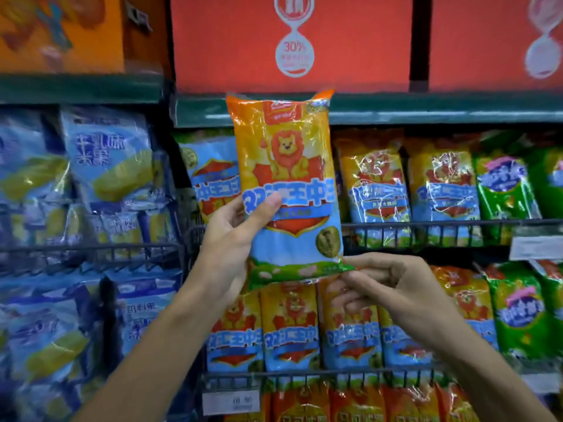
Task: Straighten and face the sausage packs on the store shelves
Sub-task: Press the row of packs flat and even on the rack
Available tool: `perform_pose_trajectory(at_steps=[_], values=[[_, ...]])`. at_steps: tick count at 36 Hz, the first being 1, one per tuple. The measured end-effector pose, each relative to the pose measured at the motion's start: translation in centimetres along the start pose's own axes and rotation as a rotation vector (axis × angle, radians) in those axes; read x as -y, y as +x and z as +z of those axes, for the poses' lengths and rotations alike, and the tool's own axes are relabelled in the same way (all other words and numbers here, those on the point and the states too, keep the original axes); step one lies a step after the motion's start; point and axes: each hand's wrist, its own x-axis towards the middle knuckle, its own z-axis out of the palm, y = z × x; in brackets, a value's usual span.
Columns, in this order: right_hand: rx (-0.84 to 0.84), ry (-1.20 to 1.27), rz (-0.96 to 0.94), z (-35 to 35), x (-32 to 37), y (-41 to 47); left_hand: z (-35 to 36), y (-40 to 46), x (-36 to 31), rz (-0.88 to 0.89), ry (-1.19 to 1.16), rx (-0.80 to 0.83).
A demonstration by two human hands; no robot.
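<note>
**Facing Procedure: Lion Pack Held Clear of the Shelf, Pending Return**

We are holding one sausage pack (pixel 286 190) upright in the centre of the frame, lifted in front of the shelf rows with its printed face towards us. Our left hand (pixel 231 236) is gripping its left edge, thumb lying across the front on the blue band and fingers (pixel 227 213) curled round behind. Our right hand (pixel 393 287) is pinching the pack's lower right corner, its fingers together on the green seal.

Step in hand, as we are judging it: inspection and orientation of a single pack before it goes back. The next move is calling for an upright slot among the matching lion packs, either the middle row (pixel 408 190) at centre right or the lower row (pixel 304 333) beneath our hands, set behind the wire rail (pixel 426 228) with the face outward and the edges in line with the neighbours.

Labelling: the pack is showing a cartoon lion over a red shield, large white Chinese characters on blue, and a round gold seal at lower right. We are not reading the characters reliably. A red carton (pixel 292 41) at upper centre is reading "30%". A price tag (pixel 231 402) at lower centre is too blurred to read. Blue corn-printed packs (pixel 112 159) are filling the left of the frame, green packs (pixel 505 190) the right.
</note>
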Motion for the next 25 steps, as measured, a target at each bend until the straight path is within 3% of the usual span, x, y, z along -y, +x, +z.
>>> perform_pose_trajectory(at_steps=[9, 16, 22, 25], values=[[-0.020, 0.005, 0.000, -0.7, 1.6, 1.3, 0.3, 1.7, -0.3, -0.050, -0.067, -0.029], [-0.123, -0.099, -0.132, -0.2, 1.2, 1.5, 0.9, 2.6, -0.9, -0.055, -0.154, -0.034], [0.080, -0.193, -0.047, -2.7, 1.5, 2.2, 0.8, 3.0, -0.9, -0.043, -0.096, 0.028], [0.027, -0.229, -0.129, -4.3, 3.0, 3.2, 0.7, 3.4, -0.7, -0.033, -0.074, 0.058]])
